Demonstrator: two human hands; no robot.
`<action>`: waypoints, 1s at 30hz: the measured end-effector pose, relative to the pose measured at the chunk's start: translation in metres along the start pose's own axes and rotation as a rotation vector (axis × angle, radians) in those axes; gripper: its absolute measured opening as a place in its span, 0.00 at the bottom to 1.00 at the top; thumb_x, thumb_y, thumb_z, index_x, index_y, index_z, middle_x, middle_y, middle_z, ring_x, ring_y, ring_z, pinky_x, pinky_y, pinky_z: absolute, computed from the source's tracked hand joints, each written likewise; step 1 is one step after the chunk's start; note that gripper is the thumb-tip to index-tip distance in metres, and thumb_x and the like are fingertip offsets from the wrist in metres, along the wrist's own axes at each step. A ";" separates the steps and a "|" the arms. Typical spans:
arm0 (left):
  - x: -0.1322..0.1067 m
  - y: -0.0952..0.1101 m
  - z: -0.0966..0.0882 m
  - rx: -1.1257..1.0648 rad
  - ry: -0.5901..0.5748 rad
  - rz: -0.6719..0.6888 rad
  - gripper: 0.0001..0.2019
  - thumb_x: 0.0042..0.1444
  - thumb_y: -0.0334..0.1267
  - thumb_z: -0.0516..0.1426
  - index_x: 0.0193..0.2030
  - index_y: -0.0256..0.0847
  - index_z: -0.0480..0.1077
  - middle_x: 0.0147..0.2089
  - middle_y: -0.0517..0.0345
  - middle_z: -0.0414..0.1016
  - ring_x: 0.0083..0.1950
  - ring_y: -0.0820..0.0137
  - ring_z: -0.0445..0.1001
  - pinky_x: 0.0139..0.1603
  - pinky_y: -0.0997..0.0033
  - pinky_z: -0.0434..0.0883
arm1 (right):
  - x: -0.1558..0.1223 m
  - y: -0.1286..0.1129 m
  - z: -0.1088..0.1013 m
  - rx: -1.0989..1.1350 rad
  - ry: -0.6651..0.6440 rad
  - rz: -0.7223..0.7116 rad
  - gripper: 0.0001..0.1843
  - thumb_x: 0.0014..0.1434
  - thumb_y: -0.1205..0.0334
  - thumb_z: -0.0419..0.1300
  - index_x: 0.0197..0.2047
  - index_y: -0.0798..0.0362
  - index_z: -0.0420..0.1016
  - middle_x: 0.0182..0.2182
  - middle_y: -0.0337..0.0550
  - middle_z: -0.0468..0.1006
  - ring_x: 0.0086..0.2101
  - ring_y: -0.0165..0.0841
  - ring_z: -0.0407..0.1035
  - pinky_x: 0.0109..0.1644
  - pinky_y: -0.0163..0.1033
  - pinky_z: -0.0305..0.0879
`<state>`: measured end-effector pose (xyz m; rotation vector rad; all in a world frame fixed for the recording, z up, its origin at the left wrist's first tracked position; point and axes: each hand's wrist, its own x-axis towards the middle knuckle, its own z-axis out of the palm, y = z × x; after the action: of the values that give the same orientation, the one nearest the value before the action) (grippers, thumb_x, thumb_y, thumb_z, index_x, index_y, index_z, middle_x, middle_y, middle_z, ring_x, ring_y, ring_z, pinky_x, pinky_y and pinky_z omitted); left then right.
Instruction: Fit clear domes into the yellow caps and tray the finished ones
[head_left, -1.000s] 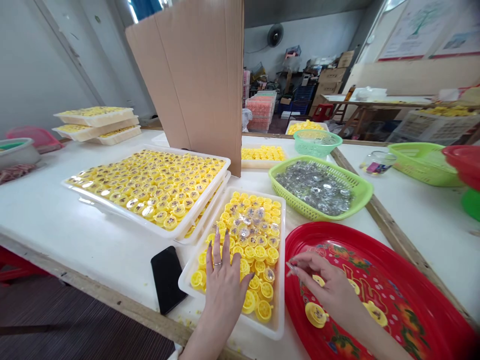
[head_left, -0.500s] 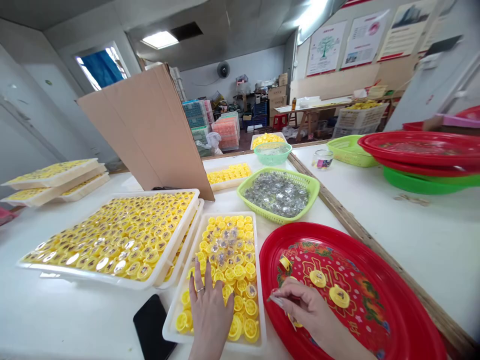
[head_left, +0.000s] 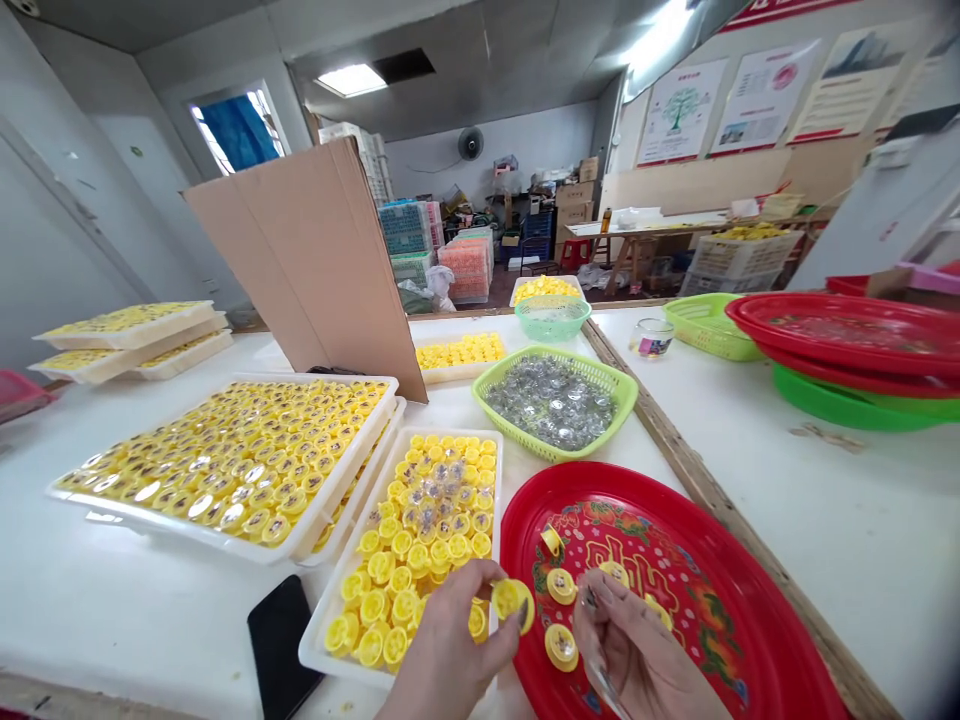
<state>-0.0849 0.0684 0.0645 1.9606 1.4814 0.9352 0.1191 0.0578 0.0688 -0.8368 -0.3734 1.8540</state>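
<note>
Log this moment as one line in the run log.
left hand: holds yellow round plastic cap | right hand: fingers pinched above red floral plastic tray | beside: white plastic tray of yellow caps

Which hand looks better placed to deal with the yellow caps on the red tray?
Probably the right hand: it is over the red tray, close to the yellow caps there. The left hand is holding another yellow cap by the white tray.
</note>
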 end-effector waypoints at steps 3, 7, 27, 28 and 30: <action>0.010 0.015 0.014 -0.217 -0.040 0.095 0.14 0.57 0.48 0.61 0.44 0.42 0.73 0.37 0.55 0.79 0.37 0.67 0.76 0.40 0.70 0.74 | -0.006 -0.006 -0.002 0.092 0.109 0.062 0.21 0.34 0.59 0.80 0.32 0.52 0.79 0.27 0.35 0.78 0.25 0.24 0.72 0.31 0.26 0.71; 0.016 0.021 0.039 -0.379 0.025 0.201 0.22 0.53 0.59 0.60 0.37 0.39 0.75 0.35 0.51 0.77 0.35 0.66 0.76 0.37 0.70 0.72 | -0.009 0.000 -0.004 0.010 0.117 -0.004 0.21 0.35 0.53 0.79 0.30 0.52 0.79 0.23 0.34 0.74 0.22 0.24 0.68 0.27 0.27 0.69; -0.002 -0.004 0.022 -0.466 0.048 0.114 0.32 0.47 0.67 0.56 0.44 0.41 0.79 0.32 0.50 0.79 0.32 0.67 0.76 0.33 0.72 0.71 | 0.006 0.049 0.030 -0.501 0.028 -0.255 0.19 0.56 0.43 0.64 0.28 0.50 0.71 0.24 0.35 0.68 0.26 0.29 0.64 0.31 0.32 0.65; -0.003 -0.004 0.021 -0.475 0.004 0.117 0.30 0.50 0.65 0.56 0.47 0.41 0.78 0.36 0.50 0.80 0.35 0.65 0.77 0.37 0.71 0.73 | 0.005 0.048 0.031 -0.527 0.035 -0.269 0.19 0.56 0.42 0.63 0.28 0.49 0.71 0.24 0.36 0.68 0.26 0.30 0.64 0.31 0.33 0.66; -0.004 -0.002 0.018 -0.457 -0.084 0.116 0.26 0.58 0.59 0.55 0.53 0.42 0.74 0.43 0.49 0.81 0.41 0.64 0.79 0.44 0.69 0.73 | 0.004 0.048 0.033 -0.577 0.059 -0.319 0.18 0.56 0.41 0.63 0.30 0.48 0.73 0.25 0.37 0.70 0.28 0.32 0.66 0.33 0.35 0.68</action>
<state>-0.0735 0.0653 0.0507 1.7332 1.0050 1.1125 0.0627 0.0442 0.0621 -1.1362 -0.9743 1.4314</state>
